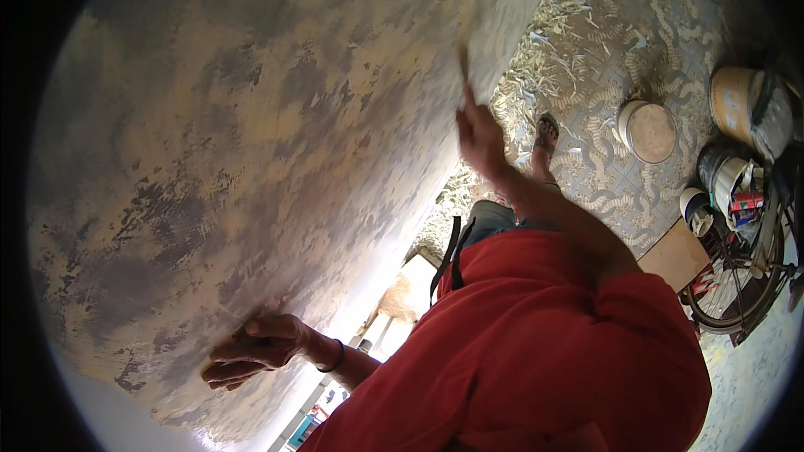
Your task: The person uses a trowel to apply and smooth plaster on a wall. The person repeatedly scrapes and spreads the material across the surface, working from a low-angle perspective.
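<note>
A large wall (276, 142), mottled grey and tan with patchy, scraped-looking areas, fills the left and middle of the view. My right hand (481, 136) is closed around the handle of a slim scraper-like tool (466, 71). The tool's far end is smeared by motion near the wall, so its exact shape and any contact cannot be made out. Lower left, my left hand (258, 350) rests against or very close to the wall, its fingers stretched out side by side. A dark band (333, 356) circles that wrist.
Pale flakes (536, 67) litter the patterned floor (607, 167) along the wall's foot. A lidded bucket (650, 131) stands to the right. Beyond it are a larger tub (737, 100), a container of mixed items (733, 180), a flat board (674, 258) and a bicycle wheel (727, 324).
</note>
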A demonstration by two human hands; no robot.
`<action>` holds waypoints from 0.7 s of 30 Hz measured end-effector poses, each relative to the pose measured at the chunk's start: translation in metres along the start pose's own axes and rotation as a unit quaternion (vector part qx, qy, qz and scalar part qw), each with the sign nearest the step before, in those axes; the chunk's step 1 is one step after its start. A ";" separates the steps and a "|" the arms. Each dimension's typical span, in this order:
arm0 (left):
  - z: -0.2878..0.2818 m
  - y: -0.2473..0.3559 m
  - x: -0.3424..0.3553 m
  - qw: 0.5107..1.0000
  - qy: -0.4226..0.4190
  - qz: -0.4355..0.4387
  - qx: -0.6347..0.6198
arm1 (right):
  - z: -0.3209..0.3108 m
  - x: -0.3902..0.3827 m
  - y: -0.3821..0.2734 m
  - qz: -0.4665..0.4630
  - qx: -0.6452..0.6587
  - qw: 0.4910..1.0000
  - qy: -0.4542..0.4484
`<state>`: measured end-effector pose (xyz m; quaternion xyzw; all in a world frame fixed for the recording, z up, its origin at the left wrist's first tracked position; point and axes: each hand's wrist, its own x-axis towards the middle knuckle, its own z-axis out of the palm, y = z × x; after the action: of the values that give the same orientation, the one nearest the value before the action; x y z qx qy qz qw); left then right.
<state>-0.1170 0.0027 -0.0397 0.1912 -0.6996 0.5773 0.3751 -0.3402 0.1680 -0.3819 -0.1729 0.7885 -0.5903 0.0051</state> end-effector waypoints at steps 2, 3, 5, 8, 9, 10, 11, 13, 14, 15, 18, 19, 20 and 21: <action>-0.004 -0.005 -0.003 1.000 -0.002 0.012 -0.018 | -0.003 -0.073 -0.039 -0.004 0.091 0.993 -0.072; -0.007 -0.005 -0.003 0.999 -0.011 0.024 -0.038 | -0.003 -0.074 -0.042 -0.001 0.096 0.993 -0.074; -0.012 -0.002 -0.006 0.995 -0.029 0.050 -0.083 | 0.010 -0.070 0.000 0.004 0.060 0.996 -0.070; -0.027 -0.024 -0.043 0.990 -0.075 0.059 -0.104 | 0.007 0.060 0.050 0.148 -0.035 0.988 -0.040; -0.032 -0.031 -0.054 0.987 -0.096 0.047 -0.118 | -0.007 0.107 0.073 0.222 0.019 0.972 -0.071; -0.028 -0.034 -0.061 0.986 -0.088 0.039 -0.137 | -0.022 0.140 0.119 0.139 0.027 0.990 -0.004; -0.029 -0.044 -0.066 0.986 -0.088 0.036 -0.141 | -0.036 0.161 0.130 0.208 0.161 0.964 -0.028; -0.030 -0.068 -0.091 0.988 -0.092 0.010 -0.127 | -0.039 0.169 0.109 0.239 0.301 0.923 -0.017; -0.035 -0.080 -0.099 0.988 -0.095 0.000 -0.119 | -0.023 0.147 0.077 0.212 0.313 0.926 0.012; -0.040 -0.092 -0.106 0.989 -0.098 -0.009 -0.111 | -0.010 0.114 0.038 0.129 0.107 0.986 0.010; -0.039 -0.104 -0.120 0.992 -0.091 -0.003 -0.083 | 0.017 -0.047 -0.065 0.046 0.029 0.998 -0.027; -0.036 -0.101 -0.118 0.994 -0.089 0.011 -0.067 | 0.013 -0.096 -0.101 0.066 0.084 0.988 -0.110; -0.034 -0.099 -0.117 0.995 -0.085 0.024 -0.053 | 0.009 -0.128 -0.127 0.023 0.133 0.981 -0.142; -0.032 -0.098 -0.116 0.995 -0.069 0.019 -0.062 | 0.013 -0.149 -0.132 -0.016 0.176 0.978 -0.110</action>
<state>0.0365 -0.0118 -0.0594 0.1934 -0.7620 0.5249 0.3263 -0.1623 0.1650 -0.2919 -0.2458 0.6639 -0.6971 0.1131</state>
